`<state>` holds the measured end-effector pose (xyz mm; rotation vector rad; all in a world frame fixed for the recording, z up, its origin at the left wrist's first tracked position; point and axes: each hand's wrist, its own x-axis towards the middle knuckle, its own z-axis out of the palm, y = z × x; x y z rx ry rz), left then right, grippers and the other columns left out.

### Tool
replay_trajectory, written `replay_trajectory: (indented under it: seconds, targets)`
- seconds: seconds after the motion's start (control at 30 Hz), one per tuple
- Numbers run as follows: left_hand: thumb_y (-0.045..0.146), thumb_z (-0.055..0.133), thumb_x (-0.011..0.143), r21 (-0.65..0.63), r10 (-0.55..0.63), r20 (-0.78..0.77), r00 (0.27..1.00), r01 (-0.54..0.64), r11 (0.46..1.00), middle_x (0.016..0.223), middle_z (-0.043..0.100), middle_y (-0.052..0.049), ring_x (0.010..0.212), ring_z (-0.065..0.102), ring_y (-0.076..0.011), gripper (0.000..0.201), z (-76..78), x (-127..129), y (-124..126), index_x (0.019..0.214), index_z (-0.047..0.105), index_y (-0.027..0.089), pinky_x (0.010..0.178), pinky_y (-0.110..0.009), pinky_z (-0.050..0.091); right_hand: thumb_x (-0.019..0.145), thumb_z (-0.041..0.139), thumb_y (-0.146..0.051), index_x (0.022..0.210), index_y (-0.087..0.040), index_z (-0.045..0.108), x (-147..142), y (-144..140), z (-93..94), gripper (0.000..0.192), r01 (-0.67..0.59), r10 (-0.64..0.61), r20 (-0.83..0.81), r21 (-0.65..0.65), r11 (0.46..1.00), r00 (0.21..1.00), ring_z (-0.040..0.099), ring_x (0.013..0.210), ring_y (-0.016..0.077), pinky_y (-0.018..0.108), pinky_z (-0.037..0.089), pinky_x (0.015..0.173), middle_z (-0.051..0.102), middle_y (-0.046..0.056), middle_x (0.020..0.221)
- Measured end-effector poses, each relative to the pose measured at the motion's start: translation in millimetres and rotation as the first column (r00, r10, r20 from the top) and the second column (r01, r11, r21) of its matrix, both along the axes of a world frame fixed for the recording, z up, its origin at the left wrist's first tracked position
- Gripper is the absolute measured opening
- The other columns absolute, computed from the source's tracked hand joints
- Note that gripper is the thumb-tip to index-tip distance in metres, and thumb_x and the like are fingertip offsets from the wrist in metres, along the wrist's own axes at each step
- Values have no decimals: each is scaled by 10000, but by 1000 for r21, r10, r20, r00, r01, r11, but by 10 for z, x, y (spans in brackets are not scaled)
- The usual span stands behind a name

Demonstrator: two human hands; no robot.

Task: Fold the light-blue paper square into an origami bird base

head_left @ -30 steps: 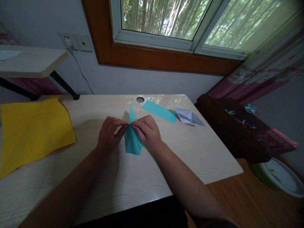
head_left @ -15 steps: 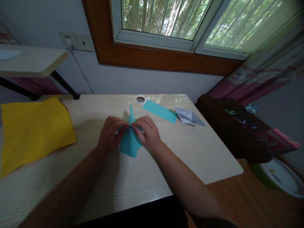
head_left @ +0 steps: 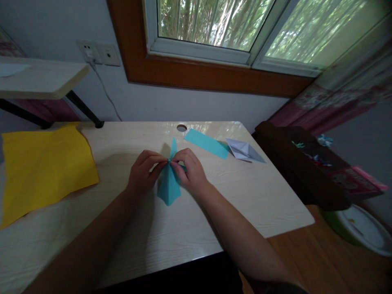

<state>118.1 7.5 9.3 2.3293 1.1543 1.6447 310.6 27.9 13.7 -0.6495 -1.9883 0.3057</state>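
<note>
Teal paper (head_left: 169,188) is pinched at its creased middle by both hands, left hand (head_left: 143,173) and right hand (head_left: 192,170), fingertips almost meeting, over the pale table (head_left: 239,208). Only container I can really make out is the round tub (head_left: 372,233) on the floor (head_left: 294,245) at right: green side, white top, little yellow bit (head_left: 351,221) there, can't tell if it's inside or on a lid.
</note>
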Motion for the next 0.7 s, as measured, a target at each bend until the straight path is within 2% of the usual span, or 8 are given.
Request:
replay_trajectory:
  seconds: [0.17,0.3,0.43,0.53,0.6,0.7]
  targets:
    - [248,638,972,9,1,-11,1000,-1,1000,884,664,-12,832,643,-153,34,10,9,3,960,661,226,757,-286,535,1023,517,-257,1022,-241,562,-18,10,-12,48,-29,29,29,7,1000,999,592,930,211,396,533,816,632,65,953]
    - [264,613,986,-75,-74,51,996,78,994,918,669,-13,859,645,-154,49,7,23,15,989,649,232,789,-291,542,1024,512,-258,1046,-250,554,-31,11,-37,48,-54,55,24,-29,998,998,596,955,212,409,539,844,632,65,980]
    - [288,603,989,-178,-154,167,974,184,967,1095,642,-50,1040,634,-188,144,-59,29,48,1125,632,252,911,-352,558,1006,554,-303,1117,-272,544,-31,22,-52,116,-44,45,20,-62,997,999,599,1034,232,457,545,905,626,72,1064]
    - [346,561,1009,-286,-226,256,940,297,911,1314,553,-92,1240,571,-229,301,-129,16,78,1302,571,279,1015,-421,544,983,605,-333,1227,-294,517,-23,35,-59,262,-27,26,-18,-60,998,999,579,1145,245,494,527,993,600,84,1178]
    - [384,526,1024,-338,-241,252,937,319,886,1407,507,-105,1342,502,-252,344,-166,4,94,1353,549,286,1071,-459,507,973,627,-355,1303,-313,491,-20,45,-71,360,-20,17,-30,-72,997,999,543,1237,252,519,490,1071,562,93,1266]
    - [447,480,1036,-372,-229,226,947,301,878,1476,484,-109,1416,427,-274,395,-198,-5,110,1390,540,284,1167,-514,401,965,635,-414,1383,-354,456,-19,56,-103,458,8,-11,-16,-146,989,1000,460,1363,270,567,430,1149,483,95,1390]
